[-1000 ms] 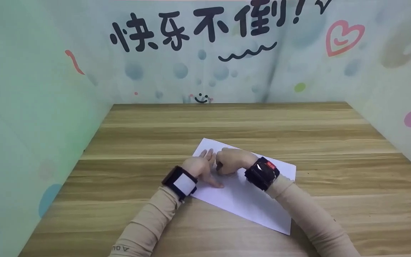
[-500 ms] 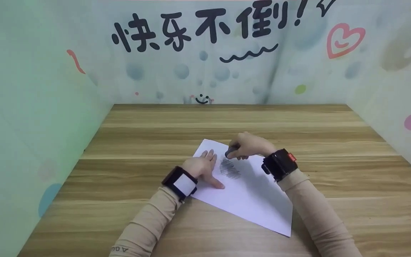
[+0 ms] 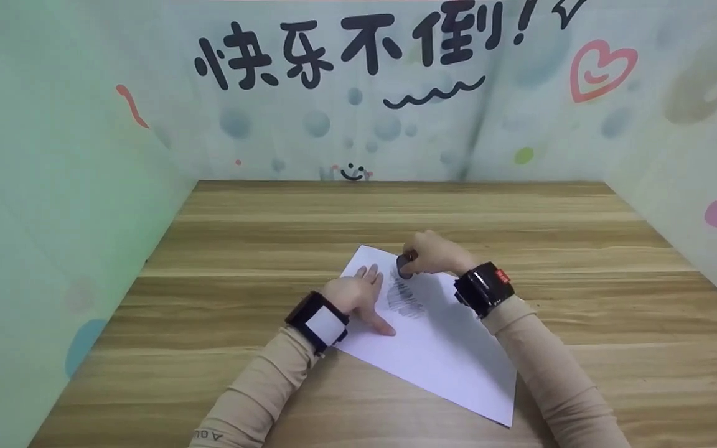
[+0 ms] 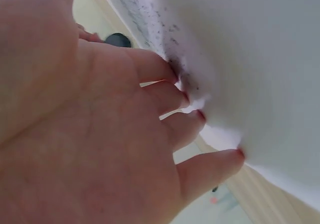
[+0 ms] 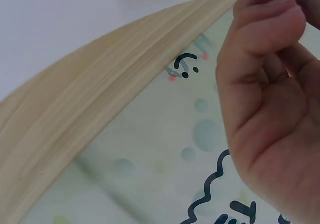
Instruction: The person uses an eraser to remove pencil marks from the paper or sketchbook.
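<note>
The long wooden plank-patterned bench (image 3: pixel 396 211) under me is walled in on three sides by pale green paper panels (image 3: pixel 53 186) printed with black characters, dots and a pink heart. On the bench, nearer its front edge than its back and about midway between the side edges, lies a white rectangular sheet of paper (image 3: pixel 452 361), turned at a slant so one corner points toward the back edge. My left hand (image 3: pixel 355 294) lies flat on the sheet's left margin, fingers straight and slightly spread, the tips pressing the paper down, as the left wrist view shows too. Just beside those fingertips sits a patch of dark grey scribble (image 3: pixel 403 295). My right hand (image 3: pixel 433 255) hovers at the sheet's far corner, its fingers curled in and pinching a small dark rounded eraser (image 3: pixel 404 266) whose end meets the paper just above the scribble. My judgement is that the risk lies in the paper: if my left fingers ease off, a hard rub could drag the loose sheet, crumple or tear it near that corner, or smear the grey marks wider.
</note>
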A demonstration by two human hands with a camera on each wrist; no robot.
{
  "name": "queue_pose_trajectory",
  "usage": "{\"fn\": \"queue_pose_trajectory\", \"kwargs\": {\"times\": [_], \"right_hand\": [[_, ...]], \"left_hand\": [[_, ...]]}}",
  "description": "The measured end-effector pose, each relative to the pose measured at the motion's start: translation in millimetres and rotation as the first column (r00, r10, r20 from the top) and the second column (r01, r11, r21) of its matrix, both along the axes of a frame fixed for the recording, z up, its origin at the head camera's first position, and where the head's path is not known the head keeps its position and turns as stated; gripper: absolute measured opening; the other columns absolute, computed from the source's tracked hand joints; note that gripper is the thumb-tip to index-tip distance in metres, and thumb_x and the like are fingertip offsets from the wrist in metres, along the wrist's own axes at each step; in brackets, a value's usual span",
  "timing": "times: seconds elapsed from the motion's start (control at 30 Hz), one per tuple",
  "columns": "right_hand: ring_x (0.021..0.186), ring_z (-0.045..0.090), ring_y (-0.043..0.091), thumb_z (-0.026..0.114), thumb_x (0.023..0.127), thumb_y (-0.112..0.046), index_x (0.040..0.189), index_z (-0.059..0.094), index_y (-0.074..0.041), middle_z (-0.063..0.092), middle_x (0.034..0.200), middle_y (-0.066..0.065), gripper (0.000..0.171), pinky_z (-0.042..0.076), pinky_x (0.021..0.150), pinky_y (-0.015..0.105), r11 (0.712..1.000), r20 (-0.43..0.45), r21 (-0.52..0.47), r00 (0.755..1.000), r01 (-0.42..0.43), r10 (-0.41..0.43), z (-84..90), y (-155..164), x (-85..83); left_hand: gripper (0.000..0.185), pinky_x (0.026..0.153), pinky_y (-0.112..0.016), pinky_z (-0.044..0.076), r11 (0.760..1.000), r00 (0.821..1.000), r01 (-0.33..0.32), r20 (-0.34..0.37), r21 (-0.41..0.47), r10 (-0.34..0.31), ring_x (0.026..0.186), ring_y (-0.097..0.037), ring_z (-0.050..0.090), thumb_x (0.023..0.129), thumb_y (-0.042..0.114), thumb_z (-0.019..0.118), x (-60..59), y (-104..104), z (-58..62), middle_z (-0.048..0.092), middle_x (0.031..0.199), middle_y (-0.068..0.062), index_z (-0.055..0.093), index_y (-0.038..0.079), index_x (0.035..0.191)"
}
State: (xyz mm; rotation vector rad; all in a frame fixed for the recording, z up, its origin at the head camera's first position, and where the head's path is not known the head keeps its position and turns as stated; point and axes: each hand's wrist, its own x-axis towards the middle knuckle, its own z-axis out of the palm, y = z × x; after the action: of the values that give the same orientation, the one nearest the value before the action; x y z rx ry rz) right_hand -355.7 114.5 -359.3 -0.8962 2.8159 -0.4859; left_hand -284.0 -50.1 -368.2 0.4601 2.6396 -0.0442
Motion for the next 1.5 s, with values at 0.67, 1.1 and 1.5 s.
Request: {"fn": "queue_pose_trajectory", "kwargs": {"times": [0.67,1.1,1.5], "right_hand": [[0.054,0.045,0.012,0.062,0.072,-0.005,0.07,0.063,-0.003,0.051,0.061,0.0,0.003,0.036,0.047,0.019,0.992,-0.164,0.119,0.984,-0.048,0.067,-10.7,-18.7,4.7],[0.056,0.041,0.012,0.06,0.071,-0.004,0.06,0.059,-0.004,0.045,0.057,-0.002,0.011,0.032,0.046,0.019,0.989,-0.167,0.127,0.981,-0.078,0.099,-10.4,-26.1,13.9],[0.057,0.04,0.013,0.062,0.067,-0.002,0.055,0.05,-0.009,0.043,0.056,-0.001,0.018,0.032,0.047,0.021,0.996,-0.207,0.088,0.977,-0.027,0.045,-15.2,-24.8,14.9]], "left_hand": [[0.108,0.117,-0.035,0.016,1.0,0.997,0.012,-0.074,-0.006,-0.012,0.144,-0.024,0.005,0.072,0.065,0.062,6.8,3.3,-1.2,0.004,0.155,-0.011,0.011,0.005,0.147],[0.108,0.117,-0.034,0.013,0.999,1.0,-0.005,-0.015,-0.052,0.004,0.144,-0.023,-0.002,0.074,0.066,0.059,5.1,4.7,-1.1,-0.003,0.156,-0.008,0.007,0.007,0.148],[0.108,0.116,-0.036,0.019,0.999,0.999,-0.031,-0.044,-0.009,0.03,0.144,-0.021,0.001,0.072,0.066,0.062,7.7,6.0,-2.1,0.001,0.156,-0.007,0.01,0.008,0.148]]}}
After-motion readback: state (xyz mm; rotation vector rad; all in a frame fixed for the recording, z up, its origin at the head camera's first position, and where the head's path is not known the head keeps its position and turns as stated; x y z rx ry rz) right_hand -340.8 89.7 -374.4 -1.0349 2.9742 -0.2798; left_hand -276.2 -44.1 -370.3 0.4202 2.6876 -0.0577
